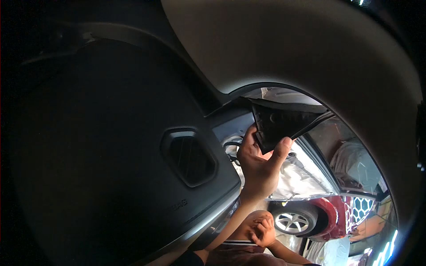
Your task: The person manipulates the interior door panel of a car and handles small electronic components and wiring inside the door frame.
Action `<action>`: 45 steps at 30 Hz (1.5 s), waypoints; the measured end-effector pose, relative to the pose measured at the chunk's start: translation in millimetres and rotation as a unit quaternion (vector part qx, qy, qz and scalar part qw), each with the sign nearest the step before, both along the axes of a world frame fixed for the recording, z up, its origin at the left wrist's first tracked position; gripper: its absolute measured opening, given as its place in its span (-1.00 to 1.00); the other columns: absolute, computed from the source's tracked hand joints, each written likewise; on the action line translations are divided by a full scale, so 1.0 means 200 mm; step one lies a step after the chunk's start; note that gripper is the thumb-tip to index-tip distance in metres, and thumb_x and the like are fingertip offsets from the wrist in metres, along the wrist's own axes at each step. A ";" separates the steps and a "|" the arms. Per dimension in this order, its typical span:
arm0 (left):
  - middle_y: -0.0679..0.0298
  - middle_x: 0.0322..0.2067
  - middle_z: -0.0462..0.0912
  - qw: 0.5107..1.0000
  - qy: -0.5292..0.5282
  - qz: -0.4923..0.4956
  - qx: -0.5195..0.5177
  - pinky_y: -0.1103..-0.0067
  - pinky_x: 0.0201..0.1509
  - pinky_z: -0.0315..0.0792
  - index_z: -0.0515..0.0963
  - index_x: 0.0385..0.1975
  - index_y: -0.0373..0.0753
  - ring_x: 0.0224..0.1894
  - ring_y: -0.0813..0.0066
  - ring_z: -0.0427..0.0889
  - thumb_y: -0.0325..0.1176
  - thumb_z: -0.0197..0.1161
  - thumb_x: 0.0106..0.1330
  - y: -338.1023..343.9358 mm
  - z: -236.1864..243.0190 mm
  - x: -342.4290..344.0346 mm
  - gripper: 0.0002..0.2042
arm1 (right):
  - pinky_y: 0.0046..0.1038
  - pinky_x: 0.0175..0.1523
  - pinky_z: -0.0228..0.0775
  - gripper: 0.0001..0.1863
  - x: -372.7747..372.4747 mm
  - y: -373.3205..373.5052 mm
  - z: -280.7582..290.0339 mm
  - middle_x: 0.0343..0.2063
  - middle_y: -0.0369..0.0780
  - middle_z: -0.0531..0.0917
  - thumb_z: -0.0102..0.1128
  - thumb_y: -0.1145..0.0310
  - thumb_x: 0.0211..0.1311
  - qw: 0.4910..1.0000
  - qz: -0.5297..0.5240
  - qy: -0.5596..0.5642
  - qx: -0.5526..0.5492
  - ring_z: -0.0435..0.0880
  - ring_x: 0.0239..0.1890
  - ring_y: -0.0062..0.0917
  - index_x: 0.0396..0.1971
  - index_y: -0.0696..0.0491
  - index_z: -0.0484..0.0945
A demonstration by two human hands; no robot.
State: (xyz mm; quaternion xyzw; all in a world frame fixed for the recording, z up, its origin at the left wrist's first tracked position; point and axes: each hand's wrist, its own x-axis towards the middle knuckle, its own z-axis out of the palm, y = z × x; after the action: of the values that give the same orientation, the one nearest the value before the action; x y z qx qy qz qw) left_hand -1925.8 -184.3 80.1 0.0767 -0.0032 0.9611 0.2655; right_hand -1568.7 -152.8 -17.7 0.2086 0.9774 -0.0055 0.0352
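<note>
My left hand (261, 166) is raised in the doorway, holding a black triangular trim piece (279, 119) by its lower corner. The thumb lies on the near face and the fingers curl behind it. The trim shows moulded ribs and clips on the side toward me; its narrow end points right, beside the window frame. Lower down, my right hand (263, 231) rests on my bent knee with its fingers loosely bent and nothing in it.
A dark dashboard (111, 133) with an air vent (188, 157) fills the left. Grey pillar trim (301, 44) arches overhead. Beyond the opening are a car door (317, 164) with its window, a red car (339, 215) with a silver wheel (293, 221), and plastic sheeting.
</note>
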 end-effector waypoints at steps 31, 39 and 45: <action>0.11 -0.26 0.63 0.945 0.050 0.283 -0.154 0.45 0.04 0.51 0.29 0.27 -0.45 -0.24 0.46 0.63 -0.20 -0.01 0.57 0.09 -0.06 -0.06 -0.54 | -0.01 0.24 0.21 -0.58 0.04 -0.01 -0.02 -0.03 -0.11 0.57 0.36 0.13 -0.02 0.999 -0.020 -0.027 0.015 0.48 0.09 -0.08 -0.18 0.06 0.64; -0.12 0.33 0.31 0.809 0.228 0.483 -0.246 0.25 0.43 0.13 0.08 0.46 -0.46 0.32 0.13 0.34 -0.37 0.11 0.49 0.20 -0.06 -0.19 -0.38 | -0.16 -0.05 0.41 -0.62 -0.60 0.09 0.44 -0.17 -0.10 0.63 0.45 0.46 -0.18 0.972 0.157 0.160 0.066 0.61 -0.11 -0.18 -0.23 0.08 0.66; -0.23 0.29 0.30 0.789 0.169 0.536 -0.251 0.22 0.36 0.28 0.25 0.37 -0.45 0.30 -0.13 0.38 -0.39 0.24 0.41 0.27 -0.08 -0.24 -0.42 | -0.11 0.11 0.41 -0.70 -1.38 0.00 1.08 -0.08 -0.12 0.69 0.44 0.51 -0.08 0.836 0.317 0.267 0.360 0.63 -0.01 -0.19 -0.25 0.01 0.67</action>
State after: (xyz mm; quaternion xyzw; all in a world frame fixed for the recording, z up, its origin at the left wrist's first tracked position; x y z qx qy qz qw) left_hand -1972.9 -131.0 64.2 0.1583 0.3244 0.8878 -0.2856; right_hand -1844.7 -152.1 197.9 -0.1240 0.8944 0.3031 -0.3045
